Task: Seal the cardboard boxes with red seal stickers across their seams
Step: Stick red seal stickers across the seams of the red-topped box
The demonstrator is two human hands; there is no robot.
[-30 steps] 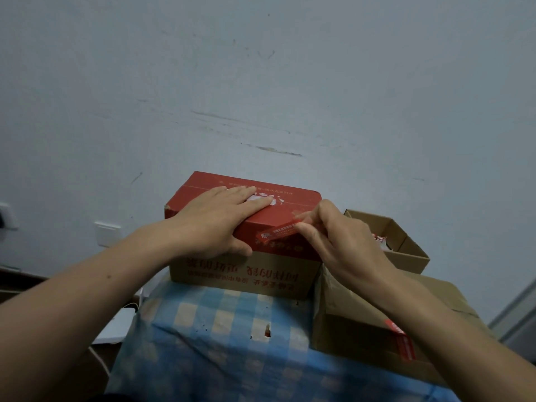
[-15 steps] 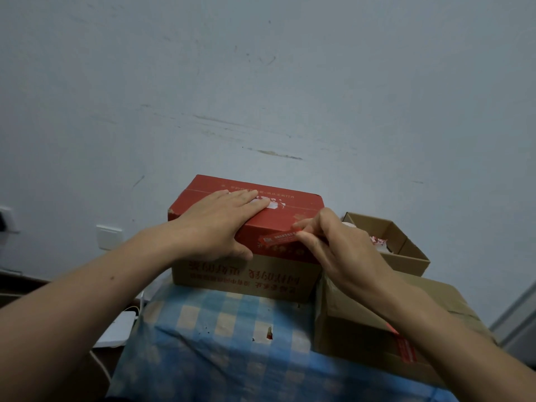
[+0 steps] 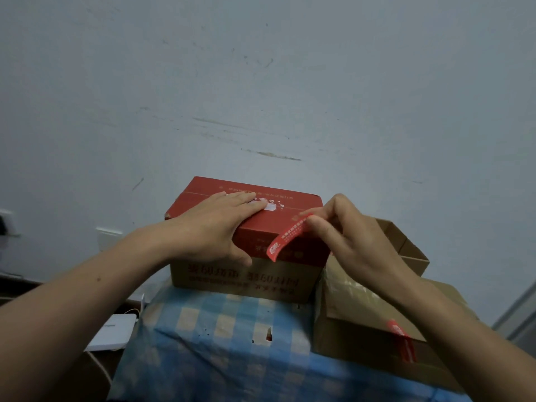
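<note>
A red-topped cardboard box point(image 3: 293, 204) stands on a blue checked cloth point(image 3: 220, 338). My left hand point(image 3: 214, 227) lies flat on the box's lid, thumb down the front face. My right hand point(image 3: 345, 242) pinches one end of a red seal sticker point(image 3: 285, 239) at the box's near right top edge. The sticker's free end hangs down over the front face. To the right lies a closed brown box point(image 3: 365, 323) with a red sticker point(image 3: 401, 338) across its seam.
An open empty brown box point(image 3: 406, 250) sits behind the closed one at the right. A grey wall point(image 3: 261, 82) rises close behind the boxes. A white device point(image 3: 111, 332) with a cable lies low at the left, below wall sockets.
My right hand has lifted and pulled back to the right. The sticker, which lay slanted along the box's front edge, now droops from my fingers over the front face. My left hand stays put.
</note>
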